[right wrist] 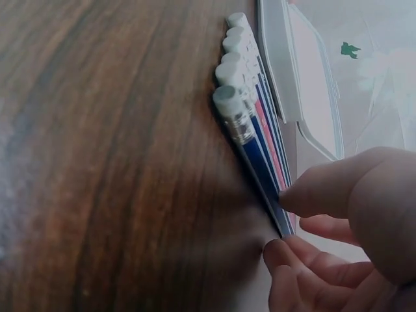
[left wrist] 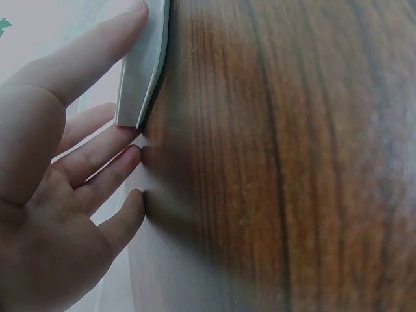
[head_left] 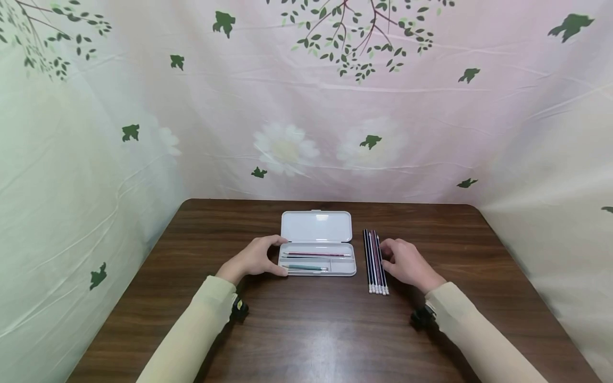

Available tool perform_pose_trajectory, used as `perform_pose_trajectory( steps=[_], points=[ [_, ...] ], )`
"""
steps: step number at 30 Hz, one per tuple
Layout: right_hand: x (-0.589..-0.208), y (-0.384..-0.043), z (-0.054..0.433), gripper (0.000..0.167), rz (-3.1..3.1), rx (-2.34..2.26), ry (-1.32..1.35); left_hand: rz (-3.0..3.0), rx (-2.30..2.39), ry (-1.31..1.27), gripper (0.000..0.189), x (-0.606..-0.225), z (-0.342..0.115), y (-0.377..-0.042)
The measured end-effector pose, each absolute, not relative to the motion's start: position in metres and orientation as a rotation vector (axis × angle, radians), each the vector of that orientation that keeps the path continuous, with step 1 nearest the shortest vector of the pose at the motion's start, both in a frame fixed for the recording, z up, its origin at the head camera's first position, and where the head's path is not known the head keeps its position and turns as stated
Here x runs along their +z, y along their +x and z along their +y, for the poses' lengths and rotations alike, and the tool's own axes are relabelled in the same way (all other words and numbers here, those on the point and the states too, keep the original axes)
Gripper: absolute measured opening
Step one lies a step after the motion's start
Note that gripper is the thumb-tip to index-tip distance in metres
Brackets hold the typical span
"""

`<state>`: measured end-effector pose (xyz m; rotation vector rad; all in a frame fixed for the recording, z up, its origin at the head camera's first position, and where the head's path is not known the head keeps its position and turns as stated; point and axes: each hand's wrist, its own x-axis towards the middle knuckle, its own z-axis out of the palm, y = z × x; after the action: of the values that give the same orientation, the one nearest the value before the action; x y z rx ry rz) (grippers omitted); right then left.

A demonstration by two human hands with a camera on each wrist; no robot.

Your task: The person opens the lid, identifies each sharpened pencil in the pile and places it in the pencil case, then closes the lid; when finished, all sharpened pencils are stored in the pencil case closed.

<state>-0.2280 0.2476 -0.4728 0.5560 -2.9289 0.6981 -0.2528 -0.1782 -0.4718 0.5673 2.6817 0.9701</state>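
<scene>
A white pencil case [head_left: 344,267] lies on the table with its lid [head_left: 316,226] folded back. Inside it are a dark red pencil [head_left: 316,255] and teal pencils [head_left: 306,267] in separate compartments. My left hand [head_left: 258,258] holds the case's left end, thumb at the front corner and fingers at the end and back; the left wrist view shows the thumb over the case wall [left wrist: 138,84]. Right of the case, several dark blue and reddish pencils [head_left: 372,260] lie side by side, white erasers toward me. My right hand [head_left: 407,263] pinches the outermost blue pencil [right wrist: 259,169] along its length.
Dark brown wood-grain table [head_left: 306,319] under everything. A pale cloth [head_left: 325,106] printed with leaves, birds and flowers hangs behind and at both sides of it. Both wrists carry a small black device [head_left: 239,308].
</scene>
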Motion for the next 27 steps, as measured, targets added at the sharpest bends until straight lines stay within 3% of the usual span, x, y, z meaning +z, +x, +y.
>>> perform_pose_trajectory(
  steps=[27],
  points=[
    [-0.4699, -0.2328, 0.2459, 0.038, -3.012, 0.661, 0.511, 2.674, 0.977, 0.565, 0.087, -0.4726, -0.1792, -0.2543]
  ],
)
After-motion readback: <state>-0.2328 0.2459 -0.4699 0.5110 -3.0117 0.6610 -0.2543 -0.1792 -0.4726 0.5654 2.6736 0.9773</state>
